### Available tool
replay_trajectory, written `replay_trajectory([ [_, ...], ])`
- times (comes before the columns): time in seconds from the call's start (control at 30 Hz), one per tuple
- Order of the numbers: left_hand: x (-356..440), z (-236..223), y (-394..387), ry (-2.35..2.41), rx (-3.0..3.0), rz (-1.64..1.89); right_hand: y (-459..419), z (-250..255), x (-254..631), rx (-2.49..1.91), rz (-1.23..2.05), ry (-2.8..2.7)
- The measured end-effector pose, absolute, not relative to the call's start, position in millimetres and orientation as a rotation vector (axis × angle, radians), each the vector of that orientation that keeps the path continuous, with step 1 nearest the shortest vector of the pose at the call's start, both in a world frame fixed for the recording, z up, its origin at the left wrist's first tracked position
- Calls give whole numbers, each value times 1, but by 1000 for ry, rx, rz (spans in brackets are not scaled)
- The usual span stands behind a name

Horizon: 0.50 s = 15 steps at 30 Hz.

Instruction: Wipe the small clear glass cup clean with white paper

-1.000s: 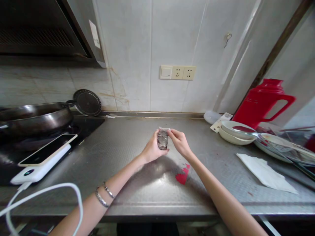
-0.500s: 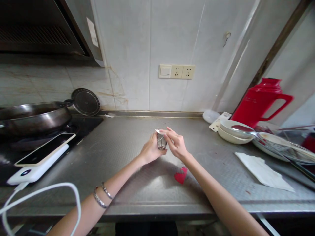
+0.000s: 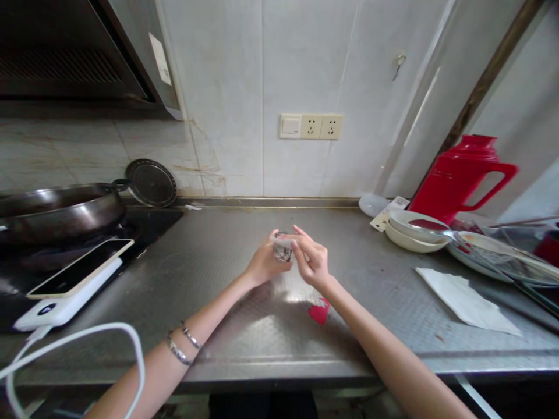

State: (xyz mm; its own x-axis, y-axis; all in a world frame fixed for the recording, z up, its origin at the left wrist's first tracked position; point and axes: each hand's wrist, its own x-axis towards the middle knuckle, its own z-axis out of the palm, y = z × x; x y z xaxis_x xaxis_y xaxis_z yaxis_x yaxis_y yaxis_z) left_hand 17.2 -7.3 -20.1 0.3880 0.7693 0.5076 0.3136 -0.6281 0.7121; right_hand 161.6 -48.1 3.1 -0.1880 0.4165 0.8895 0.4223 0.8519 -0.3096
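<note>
In the middle of the head view, my left hand (image 3: pixel 264 265) is wrapped round a small clear glass (image 3: pixel 282 251), which it holds above the counter. My right hand (image 3: pixel 312 259) is at the glass's rim, its fingers pressed together. Under those fingertips a small white piece, like tissue (image 3: pixel 283 239), lies against the rim; its far part is hidden. A pink-red patch (image 3: pixel 318 312) marks the counter just below my right wrist.
A metal pan (image 3: pixel 65 209) sits on the hob at left, near a phone (image 3: pixel 81 267) on a white power bank (image 3: pixel 65 302) with a cable. To the right are a paper napkin (image 3: pixel 465 299), stacked bowls (image 3: pixel 410 235), a plate (image 3: pixel 463 262) and a red thermos (image 3: pixel 458 180).
Both hands and the glass have shifted slightly left in view. My right fingertips have moved over the glass's rim, and the white piece now stretches along it.
</note>
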Motion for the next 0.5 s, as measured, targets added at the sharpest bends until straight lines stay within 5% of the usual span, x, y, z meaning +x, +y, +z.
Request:
replay_trajectory([
  [0.23, 17, -23, -14, 990, 2018, 1189, -35, 9, 173, -1092, 83, -1460],
  [0.5, 19, -18, -16, 966, 2160, 1233, -37, 6, 171, -701, 71, -1898],
])
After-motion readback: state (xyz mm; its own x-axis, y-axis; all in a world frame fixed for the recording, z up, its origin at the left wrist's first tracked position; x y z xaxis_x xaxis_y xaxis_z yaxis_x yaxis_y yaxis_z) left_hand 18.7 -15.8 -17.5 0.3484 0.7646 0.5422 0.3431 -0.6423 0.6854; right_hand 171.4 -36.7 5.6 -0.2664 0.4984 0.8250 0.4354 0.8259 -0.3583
